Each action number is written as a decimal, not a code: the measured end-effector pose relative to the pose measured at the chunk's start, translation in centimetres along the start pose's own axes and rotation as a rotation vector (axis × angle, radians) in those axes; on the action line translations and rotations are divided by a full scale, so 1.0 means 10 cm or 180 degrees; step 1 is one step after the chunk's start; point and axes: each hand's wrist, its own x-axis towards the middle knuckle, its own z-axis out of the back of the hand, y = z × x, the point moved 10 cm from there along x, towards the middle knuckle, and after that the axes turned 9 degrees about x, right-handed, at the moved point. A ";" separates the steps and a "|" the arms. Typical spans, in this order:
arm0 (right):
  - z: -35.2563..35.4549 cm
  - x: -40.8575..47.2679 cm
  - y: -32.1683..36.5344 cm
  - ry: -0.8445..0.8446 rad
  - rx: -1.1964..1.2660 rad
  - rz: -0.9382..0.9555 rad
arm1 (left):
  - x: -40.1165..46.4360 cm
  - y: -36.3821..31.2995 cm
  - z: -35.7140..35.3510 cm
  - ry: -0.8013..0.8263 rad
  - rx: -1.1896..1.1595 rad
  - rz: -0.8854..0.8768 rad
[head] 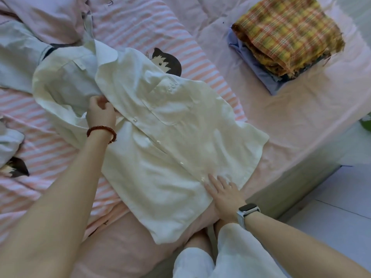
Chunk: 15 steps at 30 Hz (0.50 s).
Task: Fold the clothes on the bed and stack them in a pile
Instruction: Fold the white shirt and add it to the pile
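Pale blue clothes [18,63] lie crumpled at the far left on the pink striped cover [50,157] of the bed. Just beside them, a cream white shirt [160,137] with buttons is spread flat across the middle of the bed, front side up, its collar toward the upper left. The left hand [101,113], with a dark red bead bracelet [101,133] on the wrist, is closed and pinches the shirt cloth at the button edge below the collar. The right hand [224,195], with a watch [248,212] on the wrist, lies open and flat, fingers pressing on the lower hem of the shirt. At the upper right, well apart from the shirt, a pile of folded clothes [285,41] rests on the plain pink sheet [301,117], with a yellow checked piece on top and blue ones under it.
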 end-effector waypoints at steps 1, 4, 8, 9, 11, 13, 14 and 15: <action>0.00 0.01 0.03 -0.0025 -0.0007 -0.0020 | -0.07 -0.08 0.06 -0.0085 0.0391 -0.0396; 0.22 0.00 0.23 -0.0491 0.0233 0.0177 | -0.22 -0.18 0.12 -0.0161 0.1492 -0.1373; 0.77 0.03 0.71 -0.1350 0.0590 0.0946 | -0.10 -0.13 0.06 0.0097 0.2911 -0.1946; 0.89 0.09 0.83 -0.1385 0.0764 0.1084 | -0.05 -0.08 0.05 0.0232 0.3203 -0.1964; 1.14 0.24 1.06 -0.1490 0.1106 0.1225 | 0.02 -0.04 0.05 0.0308 0.3557 -0.2017; 1.38 0.39 1.22 -0.1726 0.1371 0.1205 | 0.01 -0.12 0.13 0.0045 0.3348 -0.2236; 1.47 0.48 1.27 -0.1770 0.1452 0.1140 | -0.03 -0.19 0.18 -0.0094 0.3145 -0.2369; 1.53 0.56 1.32 -0.1782 0.1540 0.1077 | -0.06 -0.24 0.24 -0.0166 0.2962 -0.2451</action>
